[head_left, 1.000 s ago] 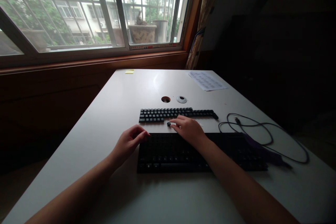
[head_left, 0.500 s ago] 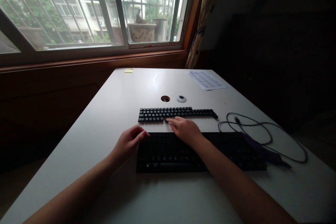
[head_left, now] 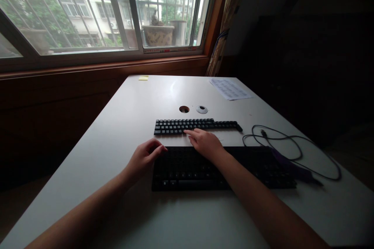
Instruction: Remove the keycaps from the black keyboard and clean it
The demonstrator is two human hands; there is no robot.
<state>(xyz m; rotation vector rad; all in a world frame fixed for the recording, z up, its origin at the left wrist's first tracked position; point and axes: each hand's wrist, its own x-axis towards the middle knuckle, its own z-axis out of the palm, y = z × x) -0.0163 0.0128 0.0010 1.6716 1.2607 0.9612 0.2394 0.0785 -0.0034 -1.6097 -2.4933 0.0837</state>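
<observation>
Loose black keycaps (head_left: 169,127) stand in rows on the white table, beyond a black keyboard (head_left: 187,183). My right hand (head_left: 206,144) reaches over the keyboard, its index finger stretched out and its tip on a keycap in the nearest row; the other fingers are bent. It grips nothing that I can see. My left hand (head_left: 146,153) is curled at the keyboard's far left corner, thumb and fingertips drawn together. Whatever it may hold is hidden. The keyboard's upper part is dark, and my right forearm crosses it.
To the right, a black cable (head_left: 300,139) lies coiled beside a dark purple item (head_left: 295,167). Printed paper (head_left: 230,88) lies at the far right and a yellow sticky note (head_left: 143,78) at the far left. A cable hole (head_left: 184,109) and its round cover (head_left: 201,109) sit behind the keycaps.
The keycap under my right index finger has shifted slightly away from me, into line with its row. My left hand has stayed at the corner.
</observation>
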